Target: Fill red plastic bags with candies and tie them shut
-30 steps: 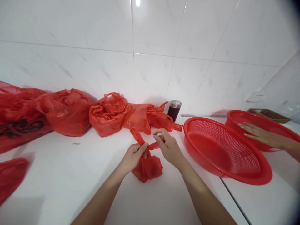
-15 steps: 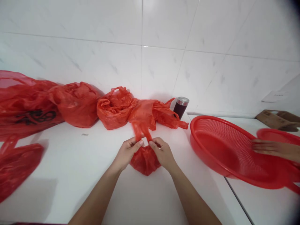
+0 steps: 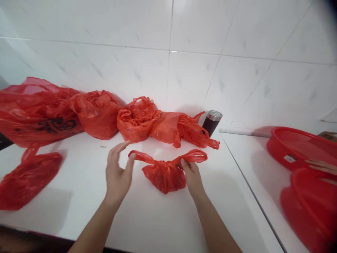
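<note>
A small red plastic bag (image 3: 164,174), knotted at the top, lies on the white counter (image 3: 163,218) between my hands. Its two handle loops stretch out left and right. My left hand (image 3: 117,172) is open with fingers spread; its thumb is just beside the tip of the left loop. My right hand (image 3: 191,174) is closed on the bag at the base of the right loop.
Several red plastic bags (image 3: 147,123) lie along the tiled wall, a large printed one (image 3: 39,116) and a small one (image 3: 26,177) at the left. A dark steel-capped cup (image 3: 212,122) stands by the wall. At the right, another person's hand (image 3: 322,167) is among red baskets (image 3: 302,147).
My hands pulled the two bag handles apart sideways, then my left hand let go and opened. The other person moved the red baskets away to the right. The view shifted left.
</note>
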`<state>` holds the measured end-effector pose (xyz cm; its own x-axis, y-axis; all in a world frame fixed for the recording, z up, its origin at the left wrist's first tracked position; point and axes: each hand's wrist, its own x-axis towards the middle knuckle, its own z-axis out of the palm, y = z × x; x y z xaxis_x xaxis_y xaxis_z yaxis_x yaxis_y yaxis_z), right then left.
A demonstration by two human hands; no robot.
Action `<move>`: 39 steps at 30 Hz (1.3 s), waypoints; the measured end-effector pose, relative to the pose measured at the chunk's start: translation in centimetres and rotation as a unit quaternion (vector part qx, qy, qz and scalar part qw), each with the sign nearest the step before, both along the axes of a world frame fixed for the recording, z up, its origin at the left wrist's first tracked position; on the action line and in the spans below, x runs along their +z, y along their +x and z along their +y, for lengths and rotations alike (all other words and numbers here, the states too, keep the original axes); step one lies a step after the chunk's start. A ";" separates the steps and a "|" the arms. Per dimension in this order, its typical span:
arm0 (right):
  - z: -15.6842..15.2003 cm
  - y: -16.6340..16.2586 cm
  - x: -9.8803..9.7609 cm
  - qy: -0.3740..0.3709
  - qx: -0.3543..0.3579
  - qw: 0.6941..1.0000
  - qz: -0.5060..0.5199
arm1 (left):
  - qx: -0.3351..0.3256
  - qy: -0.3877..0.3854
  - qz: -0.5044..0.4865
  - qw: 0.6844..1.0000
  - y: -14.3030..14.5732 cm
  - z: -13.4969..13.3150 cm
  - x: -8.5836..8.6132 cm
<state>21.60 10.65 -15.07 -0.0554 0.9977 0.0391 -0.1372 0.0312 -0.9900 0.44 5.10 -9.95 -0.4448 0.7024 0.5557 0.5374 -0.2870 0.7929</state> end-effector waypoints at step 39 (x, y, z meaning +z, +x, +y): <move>5.6 5.4 0.1 0.114 -0.148 0.953 -0.240 | -0.003 -0.369 0.348 0.862 1.2 -3.0 -9.9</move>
<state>26.98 16.21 -14.92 0.1609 0.9413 0.2968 0.3774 0.2192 -0.8997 1.66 2.11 -19.83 -0.1795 0.9799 0.0869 0.9566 0.1532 0.2478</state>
